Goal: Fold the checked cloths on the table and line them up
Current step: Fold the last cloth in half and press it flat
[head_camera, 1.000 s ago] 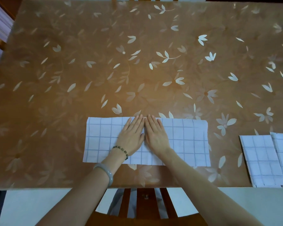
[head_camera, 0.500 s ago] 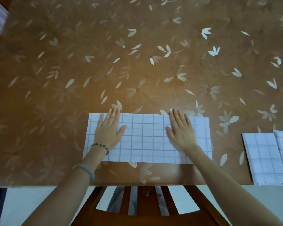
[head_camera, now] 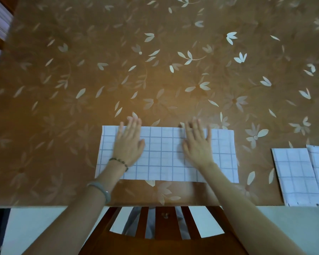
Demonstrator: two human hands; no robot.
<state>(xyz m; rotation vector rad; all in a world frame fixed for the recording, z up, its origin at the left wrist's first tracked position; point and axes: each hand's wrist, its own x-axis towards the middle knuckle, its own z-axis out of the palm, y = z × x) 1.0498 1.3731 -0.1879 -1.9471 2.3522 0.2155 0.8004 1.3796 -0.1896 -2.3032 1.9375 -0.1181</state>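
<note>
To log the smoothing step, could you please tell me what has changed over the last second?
The left hand and right hand, side by side at the middle of the long checked cloth, slid apart toward its ends, fingers flat, gripping nothing. The cloth and the two folded cloths at the right stayed put.

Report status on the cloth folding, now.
Left hand and right hand open, flat on the long checked cloth. Two folded cloths side by side at right. Nothing blocking.
</note>
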